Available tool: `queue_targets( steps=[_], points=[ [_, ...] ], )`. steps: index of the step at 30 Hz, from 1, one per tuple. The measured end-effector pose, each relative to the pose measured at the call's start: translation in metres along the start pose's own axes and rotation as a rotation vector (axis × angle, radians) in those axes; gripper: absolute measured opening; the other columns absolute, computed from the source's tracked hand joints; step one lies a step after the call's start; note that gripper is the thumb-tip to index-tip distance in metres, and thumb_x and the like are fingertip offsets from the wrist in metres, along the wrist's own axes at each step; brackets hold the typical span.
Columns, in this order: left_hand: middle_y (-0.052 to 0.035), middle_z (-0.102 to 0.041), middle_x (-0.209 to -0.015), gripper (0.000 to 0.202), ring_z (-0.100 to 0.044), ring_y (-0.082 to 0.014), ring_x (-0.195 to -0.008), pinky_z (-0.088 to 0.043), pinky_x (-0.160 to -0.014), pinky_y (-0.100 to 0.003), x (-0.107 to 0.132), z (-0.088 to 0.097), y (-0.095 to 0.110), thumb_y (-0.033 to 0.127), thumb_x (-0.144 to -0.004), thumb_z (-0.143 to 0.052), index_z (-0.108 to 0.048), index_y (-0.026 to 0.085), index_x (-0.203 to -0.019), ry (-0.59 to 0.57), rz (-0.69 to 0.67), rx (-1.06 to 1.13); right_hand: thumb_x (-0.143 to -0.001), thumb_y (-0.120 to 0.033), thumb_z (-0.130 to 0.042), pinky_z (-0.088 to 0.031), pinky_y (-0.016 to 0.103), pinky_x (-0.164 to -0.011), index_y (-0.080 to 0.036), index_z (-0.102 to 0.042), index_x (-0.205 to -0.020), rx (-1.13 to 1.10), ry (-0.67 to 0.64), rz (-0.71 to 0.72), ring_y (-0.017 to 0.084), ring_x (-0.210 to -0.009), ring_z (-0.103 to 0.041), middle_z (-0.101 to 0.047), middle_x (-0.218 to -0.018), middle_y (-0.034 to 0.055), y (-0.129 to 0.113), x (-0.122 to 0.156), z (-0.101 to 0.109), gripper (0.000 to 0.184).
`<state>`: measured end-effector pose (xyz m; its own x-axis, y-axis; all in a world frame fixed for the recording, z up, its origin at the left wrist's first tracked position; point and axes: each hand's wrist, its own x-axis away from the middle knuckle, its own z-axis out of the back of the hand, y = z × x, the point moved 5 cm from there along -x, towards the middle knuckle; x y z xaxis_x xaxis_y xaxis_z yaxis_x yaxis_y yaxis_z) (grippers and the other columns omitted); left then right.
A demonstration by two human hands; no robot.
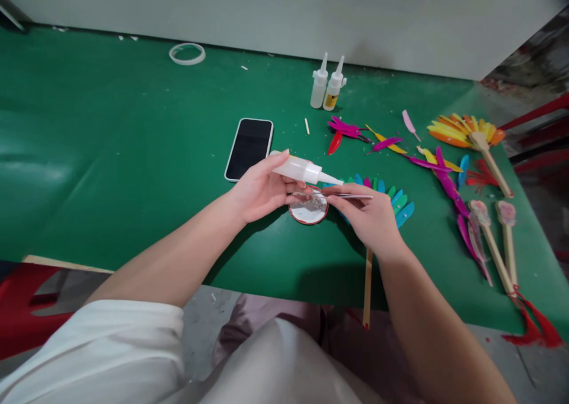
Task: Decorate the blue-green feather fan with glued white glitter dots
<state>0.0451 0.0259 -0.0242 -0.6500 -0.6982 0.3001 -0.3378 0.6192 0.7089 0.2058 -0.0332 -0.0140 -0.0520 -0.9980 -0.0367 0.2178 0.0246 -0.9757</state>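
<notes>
My left hand (262, 191) is closed around a white glue bottle (296, 168), tilted on its side with its thin nozzle pointing right. In my right hand (371, 214) are thin metal tweezers (351, 196), held in a pinch with the tips toward the left. Below the tweezer tips and left fingers lies a round white disc (310, 211) with a red rim. Partly hidden under my right hand is a feather fan (403, 205) with blue and green feathers. Its wooden handle (368, 285) sticks out past the table's front edge.
A phone (249, 146) lies left of the bottle. Two glue bottles (319, 89) stand behind. Loose feathers (386, 143), a yellow-orange feather fan (466, 132) and two wooden handles (493, 250) with red tassels lie to the right. A tape ring (187, 60) rests near the wall.
</notes>
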Motion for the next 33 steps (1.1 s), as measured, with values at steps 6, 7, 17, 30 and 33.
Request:
queue_targets(
  steps=[6, 7, 17, 30, 33],
  points=[
    [-0.0080, -0.067, -0.075, 0.040, -0.065, -0.0212, -0.075, -0.052, -0.081, -0.041, -0.002, -0.004, -0.006, 0.048, -0.080, -0.056, -0.063, 0.012, -0.094, -0.027, 0.013, -0.009, -0.078, -0.028, -0.067, -0.053, 0.028, -0.070, -0.023, -0.074, -0.090, 0.024, -0.022, 0.022, 0.017, -0.080, -0.068, -0.074, -0.087, 0.0013, -0.002, 0.000, -0.001, 0.015],
    [-0.0084, -0.067, -0.076, 0.040, -0.065, -0.0207, -0.075, -0.052, -0.081, -0.040, -0.003, -0.004, -0.006, 0.048, -0.080, -0.056, -0.063, 0.011, -0.093, -0.025, 0.014, -0.012, -0.077, -0.028, -0.068, -0.052, 0.028, -0.070, -0.023, -0.074, -0.090, 0.026, -0.019, 0.026, 0.018, -0.079, -0.067, -0.074, -0.086, 0.0015, -0.001, 0.000, -0.001, 0.015],
    [-0.0076, -0.067, -0.076, 0.041, -0.064, -0.0166, -0.069, -0.052, -0.075, -0.031, -0.004, -0.001, -0.007, 0.048, -0.078, -0.060, -0.062, 0.010, -0.093, 0.013, 0.002, -0.025, -0.077, -0.028, -0.068, -0.053, 0.029, -0.068, -0.023, -0.074, -0.088, 0.033, 0.000, 0.029, 0.018, -0.078, -0.067, -0.074, -0.085, 0.0011, -0.001, 0.000, 0.002, 0.014],
    [-0.0081, -0.068, -0.075, 0.042, -0.066, -0.0198, -0.073, -0.052, -0.080, -0.036, -0.003, 0.001, -0.005, 0.049, -0.080, -0.057, -0.063, 0.011, -0.095, 0.026, 0.012, -0.025, -0.074, -0.031, -0.071, -0.057, 0.033, -0.071, -0.025, -0.072, -0.081, -0.022, 0.112, 0.002, 0.019, -0.079, -0.069, -0.074, -0.085, 0.0017, 0.008, -0.002, 0.007, 0.010],
    [-0.0081, -0.068, -0.075, 0.041, -0.066, -0.0191, -0.073, -0.052, -0.081, -0.035, -0.003, 0.000, -0.006, 0.048, -0.081, -0.056, -0.063, 0.010, -0.095, 0.033, 0.018, -0.036, -0.075, -0.031, -0.070, -0.057, 0.033, -0.070, -0.024, -0.072, -0.082, 0.034, 0.109, 0.007, 0.019, -0.078, -0.068, -0.074, -0.084, 0.0022, 0.008, -0.002, 0.006, 0.011]
  ],
)
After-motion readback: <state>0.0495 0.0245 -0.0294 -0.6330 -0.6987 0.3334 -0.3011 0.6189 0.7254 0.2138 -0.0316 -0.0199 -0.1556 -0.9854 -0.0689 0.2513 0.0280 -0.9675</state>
